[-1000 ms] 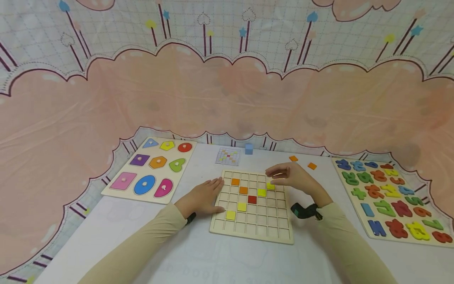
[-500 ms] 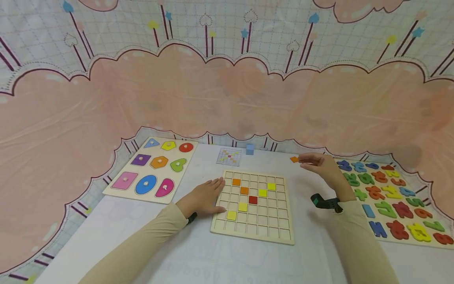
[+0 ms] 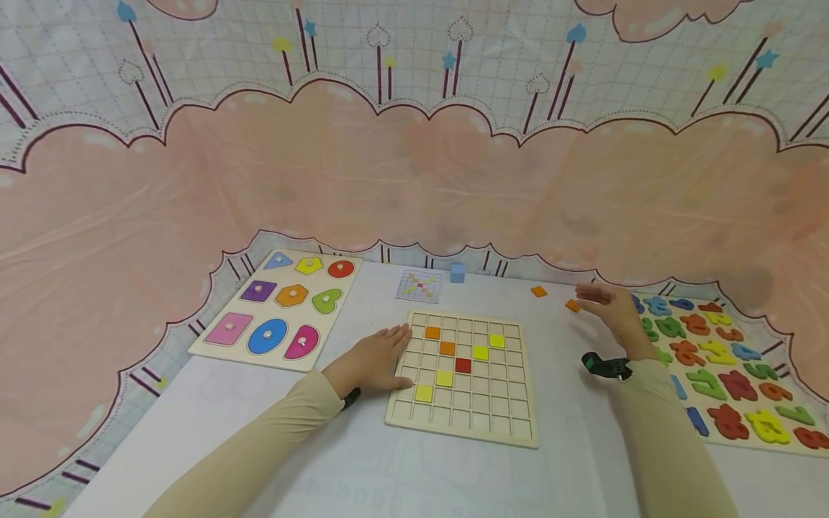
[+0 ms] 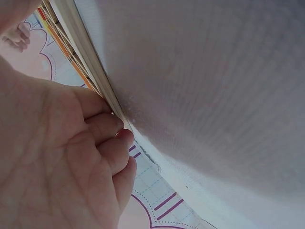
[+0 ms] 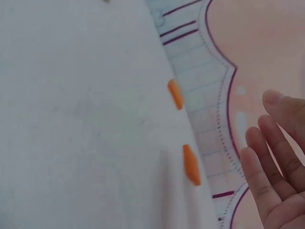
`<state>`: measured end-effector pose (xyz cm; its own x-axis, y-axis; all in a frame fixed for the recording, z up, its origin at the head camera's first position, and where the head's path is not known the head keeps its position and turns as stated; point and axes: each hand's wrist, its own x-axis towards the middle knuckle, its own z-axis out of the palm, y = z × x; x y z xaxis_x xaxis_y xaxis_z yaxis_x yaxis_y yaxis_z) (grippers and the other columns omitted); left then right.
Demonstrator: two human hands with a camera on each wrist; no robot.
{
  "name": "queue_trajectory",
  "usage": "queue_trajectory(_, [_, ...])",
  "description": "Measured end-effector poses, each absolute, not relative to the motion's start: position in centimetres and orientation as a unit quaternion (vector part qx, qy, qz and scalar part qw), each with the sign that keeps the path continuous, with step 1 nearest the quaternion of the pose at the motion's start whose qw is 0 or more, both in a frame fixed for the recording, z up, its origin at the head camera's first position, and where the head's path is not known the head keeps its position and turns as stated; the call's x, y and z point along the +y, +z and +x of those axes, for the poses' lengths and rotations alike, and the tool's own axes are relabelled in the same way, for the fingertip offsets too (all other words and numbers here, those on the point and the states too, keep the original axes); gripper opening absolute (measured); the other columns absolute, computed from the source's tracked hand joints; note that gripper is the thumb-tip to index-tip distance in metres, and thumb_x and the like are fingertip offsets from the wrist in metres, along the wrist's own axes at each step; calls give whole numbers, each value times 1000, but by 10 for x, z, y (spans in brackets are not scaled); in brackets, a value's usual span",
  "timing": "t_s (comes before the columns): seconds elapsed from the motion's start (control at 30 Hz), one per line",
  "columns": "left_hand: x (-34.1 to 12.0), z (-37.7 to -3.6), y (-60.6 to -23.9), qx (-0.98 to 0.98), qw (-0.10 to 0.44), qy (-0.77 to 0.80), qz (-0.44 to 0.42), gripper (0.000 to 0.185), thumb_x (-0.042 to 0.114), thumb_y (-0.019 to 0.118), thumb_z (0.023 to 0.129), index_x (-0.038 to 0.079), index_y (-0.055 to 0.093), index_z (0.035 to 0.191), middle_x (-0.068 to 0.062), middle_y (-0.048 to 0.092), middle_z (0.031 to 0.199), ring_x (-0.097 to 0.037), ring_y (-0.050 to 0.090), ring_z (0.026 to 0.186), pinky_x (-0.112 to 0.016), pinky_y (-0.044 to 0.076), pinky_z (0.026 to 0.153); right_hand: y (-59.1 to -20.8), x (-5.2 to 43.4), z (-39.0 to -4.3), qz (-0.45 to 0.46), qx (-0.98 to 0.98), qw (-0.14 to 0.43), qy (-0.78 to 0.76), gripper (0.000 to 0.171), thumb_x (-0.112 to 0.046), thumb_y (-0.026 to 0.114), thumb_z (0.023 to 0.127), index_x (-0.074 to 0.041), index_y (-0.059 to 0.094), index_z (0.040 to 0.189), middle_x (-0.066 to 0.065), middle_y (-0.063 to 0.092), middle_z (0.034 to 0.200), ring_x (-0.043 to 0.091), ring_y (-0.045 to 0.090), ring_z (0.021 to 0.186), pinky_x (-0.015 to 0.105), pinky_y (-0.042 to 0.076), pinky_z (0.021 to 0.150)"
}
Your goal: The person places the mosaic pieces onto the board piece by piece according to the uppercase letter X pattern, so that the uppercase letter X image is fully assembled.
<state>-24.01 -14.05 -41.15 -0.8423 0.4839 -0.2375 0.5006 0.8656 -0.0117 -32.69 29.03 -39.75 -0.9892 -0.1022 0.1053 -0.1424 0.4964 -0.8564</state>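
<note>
Two loose orange tiles sit on the counter near its far edge, right of the grid board [image 3: 463, 424]: the nearer orange tile [image 3: 572, 306] lies just ahead of the right hand's [image 3: 614, 309] fingertips, and the farther orange tile [image 3: 538, 291] sits further left and closer to the far edge, apart from the hand. Right hand is clearly the closer one; the near tile lies off its fingertips toward the left, touching or just short of them, head view can't settle which. The tiles are flat squares, so no long axis to line up; in the right wrist view both show edge-on as thin orange slivers [image 5: 191, 164] and [image 5: 175, 94], with the fingers [image 5: 267, 183] beside the lower one and not on it. Right hand pose: held low over the counter, palm turned inward to the left, fingers straight and side by side, grip apart and holding nothing, forearm running in from the near right across the number puzzle board [image 3: 745, 432]. Left hand [image 3: 372, 356] is well apart from both tiles, lying flat on the counter with fingers straight, fingertips against the left edge of the grid board; left wrist view shows the fingers [image 4: 102, 125] butted against the board's rim, nothing held. Grid board sits mid-counter and carries orange, yellow and red tiles in its cells.
</note>
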Motion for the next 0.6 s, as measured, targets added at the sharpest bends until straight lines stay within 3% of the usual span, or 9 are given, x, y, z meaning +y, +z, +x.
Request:
queue_trajectory(0.13, [-141, -241, -413, 959, 116, -39, 255, 92, 63, 51, 86, 3, 20, 149, -10, 21, 157, -21, 21, 146, -36, 20, 119, -407, 294, -332, 48, -852, 23, 521, 53, -17, 65, 89, 9, 47, 132, -25, 59, 96, -17, 52, 87, 0, 43, 75])
queue_trajectory(0.23, [-140, -241, -414, 959, 116, -36, 254, 92, 63, 51, 85, 3, 21, 149, -10, 22, 157, -21, 21, 146, -36, 21, 119, -412, 295, -337, 24, -853, 15, 522, 54, -16, 64, 89, 7, 45, 135, -3, 64, 113, -16, 52, 88, 0, 44, 75])
queue_trajectory(0.3, [-140, -241, -414, 960, 115, -35, 254, 92, 62, 51, 85, 4, 21, 149, -10, 22, 157, -21, 21, 146, -36, 21, 119, -414, 295, -340, 7, -860, 5, 510, 55, -17, 63, 90, 4, 44, 137, 13, 59, 127, -13, 51, 92, 5, 47, 81])
queue_trajectory(0.47, [-140, -239, -412, 960, 115, -29, 252, 92, 61, 53, 85, 3, 22, 149, -10, 22, 157, -22, 21, 145, -36, 21, 119, -417, 295, -348, -13, -883, -18, 469, 56, -21, 62, 91, -1, 42, 140, 25, 45, 139, 16, 52, 112, 30, 47, 100])
queue_trajectory(0.6, [-140, -238, -411, 961, 114, -30, 252, 92, 61, 54, 85, 3, 22, 149, -10, 23, 157, -22, 22, 145, -36, 21, 119, -420, 296, -351, -2, -886, -24, 463, 57, -17, 62, 91, 5, 40, 139, 29, 43, 139, 32, 45, 120, 27, 47, 94])
